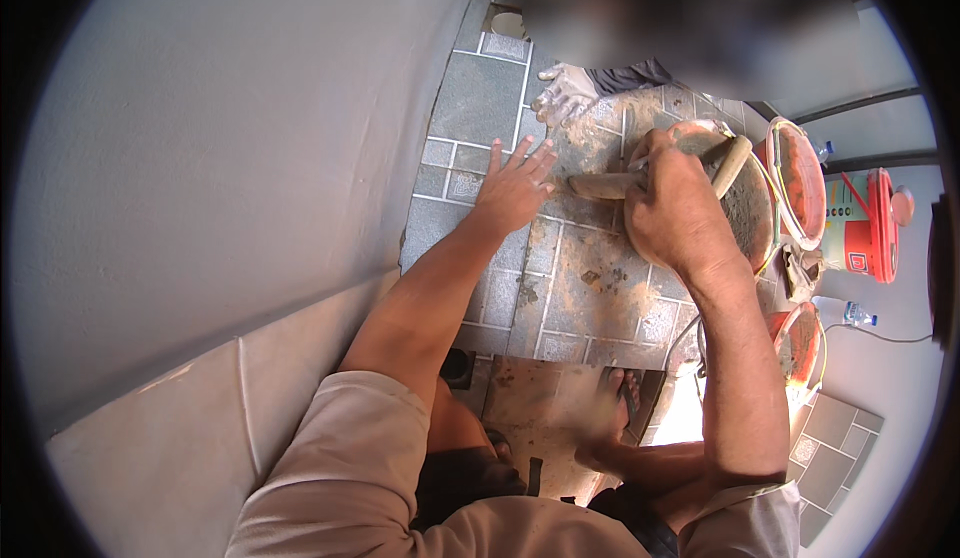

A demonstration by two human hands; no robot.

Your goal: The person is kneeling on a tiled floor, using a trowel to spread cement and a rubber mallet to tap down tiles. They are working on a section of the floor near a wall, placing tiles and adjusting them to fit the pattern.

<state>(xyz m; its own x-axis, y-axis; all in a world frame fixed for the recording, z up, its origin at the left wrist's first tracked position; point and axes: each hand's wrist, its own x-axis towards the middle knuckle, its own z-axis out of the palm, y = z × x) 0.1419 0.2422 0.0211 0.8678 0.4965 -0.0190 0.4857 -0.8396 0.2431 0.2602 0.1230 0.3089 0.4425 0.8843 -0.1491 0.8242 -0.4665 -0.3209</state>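
Observation:
My left hand (517, 186) lies palm down on the grey patterned floor tiles (478, 98), its fingers spread, with nothing in it. My right hand (680, 208) is closed round a tool with a wooden handle (605, 186), whose blunt end sticks out leftward above the tiles. The rest of this tool is hidden by the fist. Just beyond and right of that hand stands a bucket of grey mortar (748, 208). A second wooden handle (734, 166) slants over the bucket; whether it joins the held tool I cannot tell.
Another person's gloved hand (568, 93) rests on the tiles ahead. To the right are an orange bucket (797, 183), a red-lidded pail (865, 223), a smaller orange bucket (798, 343) and a bottle (848, 311). A plain wall (250, 138) bounds the left. Wet dirt smears the tiles.

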